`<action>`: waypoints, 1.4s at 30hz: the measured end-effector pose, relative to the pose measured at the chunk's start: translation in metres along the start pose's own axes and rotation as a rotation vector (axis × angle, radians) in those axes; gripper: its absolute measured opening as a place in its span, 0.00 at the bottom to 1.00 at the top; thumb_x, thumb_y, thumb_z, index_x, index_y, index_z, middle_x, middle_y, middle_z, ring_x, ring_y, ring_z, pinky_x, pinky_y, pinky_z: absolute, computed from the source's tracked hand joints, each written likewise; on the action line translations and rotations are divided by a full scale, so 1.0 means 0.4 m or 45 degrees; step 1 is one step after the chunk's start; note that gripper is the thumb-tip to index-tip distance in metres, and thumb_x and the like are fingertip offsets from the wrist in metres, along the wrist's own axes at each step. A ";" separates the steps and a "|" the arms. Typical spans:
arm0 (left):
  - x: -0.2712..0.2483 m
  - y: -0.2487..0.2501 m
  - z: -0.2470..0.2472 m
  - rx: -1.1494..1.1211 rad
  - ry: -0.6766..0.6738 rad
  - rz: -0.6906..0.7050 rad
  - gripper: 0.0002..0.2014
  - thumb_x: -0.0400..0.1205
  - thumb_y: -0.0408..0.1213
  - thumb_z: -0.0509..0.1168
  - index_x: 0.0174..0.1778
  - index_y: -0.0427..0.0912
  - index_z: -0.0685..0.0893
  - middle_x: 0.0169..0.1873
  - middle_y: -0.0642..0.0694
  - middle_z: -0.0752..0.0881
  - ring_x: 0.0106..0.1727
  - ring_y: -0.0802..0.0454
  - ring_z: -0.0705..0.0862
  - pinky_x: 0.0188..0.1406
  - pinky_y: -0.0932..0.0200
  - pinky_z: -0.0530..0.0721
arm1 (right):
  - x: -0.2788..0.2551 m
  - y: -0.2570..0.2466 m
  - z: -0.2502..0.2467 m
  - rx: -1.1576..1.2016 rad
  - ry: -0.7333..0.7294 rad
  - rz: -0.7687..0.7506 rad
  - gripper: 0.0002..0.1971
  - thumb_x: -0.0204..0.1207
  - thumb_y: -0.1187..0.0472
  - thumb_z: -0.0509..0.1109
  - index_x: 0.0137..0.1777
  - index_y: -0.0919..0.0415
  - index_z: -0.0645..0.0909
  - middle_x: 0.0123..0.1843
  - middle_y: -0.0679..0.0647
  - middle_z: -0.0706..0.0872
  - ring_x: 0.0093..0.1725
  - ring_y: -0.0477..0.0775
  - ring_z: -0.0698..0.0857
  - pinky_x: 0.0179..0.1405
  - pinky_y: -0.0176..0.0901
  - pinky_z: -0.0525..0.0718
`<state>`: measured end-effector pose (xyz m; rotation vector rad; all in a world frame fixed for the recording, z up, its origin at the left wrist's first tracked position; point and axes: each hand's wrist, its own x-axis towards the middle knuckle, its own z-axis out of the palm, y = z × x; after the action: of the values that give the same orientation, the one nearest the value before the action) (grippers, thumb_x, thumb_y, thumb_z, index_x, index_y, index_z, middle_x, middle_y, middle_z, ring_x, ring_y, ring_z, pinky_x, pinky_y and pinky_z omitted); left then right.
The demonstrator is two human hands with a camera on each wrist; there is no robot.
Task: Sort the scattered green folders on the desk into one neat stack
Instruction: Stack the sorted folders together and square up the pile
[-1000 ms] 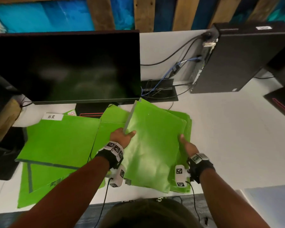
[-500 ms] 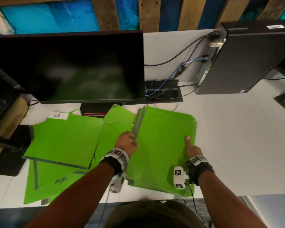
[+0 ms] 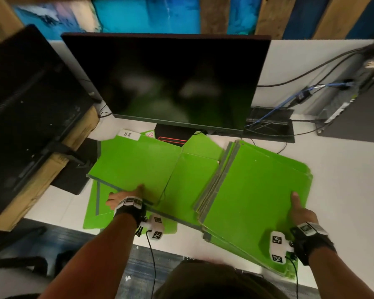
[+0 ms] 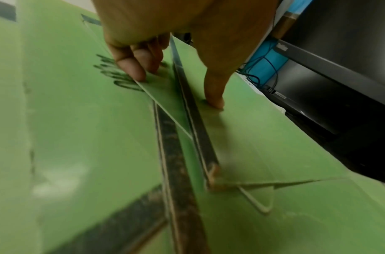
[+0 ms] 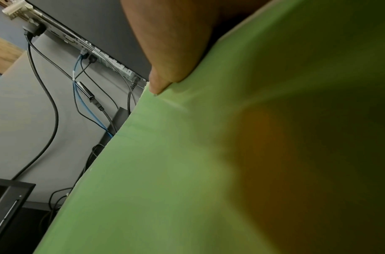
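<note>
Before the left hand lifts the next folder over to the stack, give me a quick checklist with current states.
1. Left hand grips the H-R folder: ok, thumb on top, fingers under its edge.
2. Only one folder pinched: cannot tell.
3. Right hand steadies the stack: ok, thumb on top.
4. Stack edges flush: not ok, left edges fan out.
5. Stack fully on the desk: not ok, near corner overhangs.
6. Loose folders left: not ok, several lie beside the stack.
</note>
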<state>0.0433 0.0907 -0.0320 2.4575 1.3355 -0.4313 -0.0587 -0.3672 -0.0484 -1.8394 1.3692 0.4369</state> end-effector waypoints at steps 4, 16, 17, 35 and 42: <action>0.049 -0.011 0.004 0.074 -0.069 0.091 0.51 0.72 0.64 0.69 0.80 0.32 0.60 0.74 0.34 0.69 0.73 0.35 0.71 0.71 0.45 0.73 | -0.009 -0.001 0.000 -0.063 0.012 -0.040 0.43 0.77 0.29 0.50 0.67 0.70 0.79 0.55 0.76 0.82 0.49 0.69 0.82 0.52 0.54 0.78; 0.158 -0.009 -0.070 0.078 -0.402 0.152 0.39 0.70 0.46 0.78 0.77 0.40 0.73 0.74 0.37 0.76 0.71 0.36 0.78 0.69 0.45 0.79 | -0.050 -0.023 -0.002 0.048 0.037 0.085 0.53 0.68 0.22 0.52 0.56 0.79 0.80 0.61 0.77 0.81 0.45 0.67 0.78 0.49 0.55 0.76; 0.177 -0.014 -0.079 0.128 -0.359 0.159 0.41 0.68 0.50 0.78 0.77 0.45 0.72 0.75 0.37 0.74 0.72 0.36 0.76 0.71 0.45 0.76 | -0.047 -0.020 -0.005 0.057 0.032 0.093 0.51 0.70 0.24 0.54 0.58 0.79 0.80 0.61 0.77 0.81 0.45 0.67 0.78 0.49 0.54 0.75; 0.251 -0.057 -0.124 -0.568 -0.364 0.107 0.28 0.73 0.26 0.73 0.70 0.28 0.73 0.59 0.27 0.84 0.57 0.31 0.84 0.55 0.41 0.84 | -0.043 -0.022 -0.006 0.032 0.031 0.040 0.48 0.75 0.28 0.51 0.62 0.79 0.79 0.60 0.79 0.80 0.49 0.68 0.79 0.58 0.56 0.77; 0.206 -0.118 -0.129 -0.932 -0.373 0.295 0.14 0.75 0.28 0.73 0.57 0.34 0.84 0.50 0.36 0.88 0.45 0.41 0.87 0.58 0.41 0.84 | -0.068 -0.032 -0.021 -0.059 0.026 0.007 0.37 0.81 0.35 0.48 0.78 0.63 0.69 0.67 0.79 0.77 0.64 0.72 0.80 0.61 0.55 0.74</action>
<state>0.0520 0.1981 -0.0241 1.8191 0.8642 -0.1831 -0.0582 -0.3546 -0.0201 -1.8826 1.3891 0.4576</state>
